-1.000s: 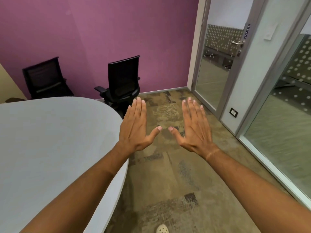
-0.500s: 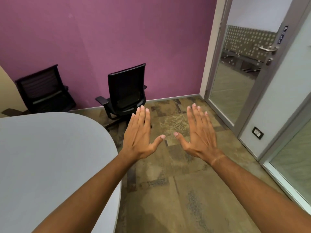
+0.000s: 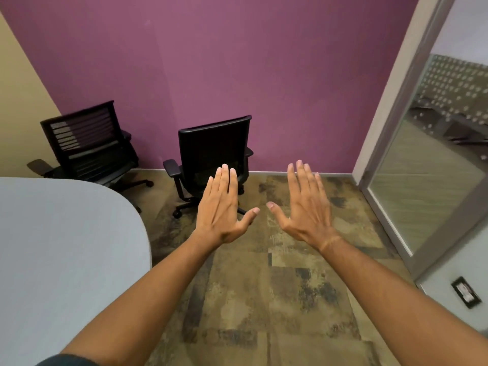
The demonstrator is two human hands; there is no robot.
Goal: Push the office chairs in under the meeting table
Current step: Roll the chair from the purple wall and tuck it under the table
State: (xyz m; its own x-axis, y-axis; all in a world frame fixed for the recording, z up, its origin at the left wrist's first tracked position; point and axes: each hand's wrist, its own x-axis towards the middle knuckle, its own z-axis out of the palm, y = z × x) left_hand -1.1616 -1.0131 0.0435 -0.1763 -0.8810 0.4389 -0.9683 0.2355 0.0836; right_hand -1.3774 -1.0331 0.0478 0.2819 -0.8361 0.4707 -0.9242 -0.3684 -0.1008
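Two black office chairs stand away from the table near the purple wall. The nearer chair (image 3: 214, 154) is at the centre, its backrest turned toward me. The farther chair (image 3: 84, 143) stands at the left, by the corner. The grey rounded meeting table (image 3: 60, 247) fills the lower left. My left hand (image 3: 224, 207) and my right hand (image 3: 306, 204) are held out flat in front of me, palms down, fingers extended, holding nothing. Both hover in the air short of the nearer chair and touch nothing.
Patterned brown carpet (image 3: 277, 286) spreads between me and the chairs. A glass door (image 3: 427, 165) with a grey frame stands at the right. A wall socket (image 3: 466, 291) sits low on the right wall. The purple wall (image 3: 237, 62) closes the far side.
The view has swung left and come closer to the chairs; the door has slid toward the right edge. My hands stay flat and held out, now a little farther apart.
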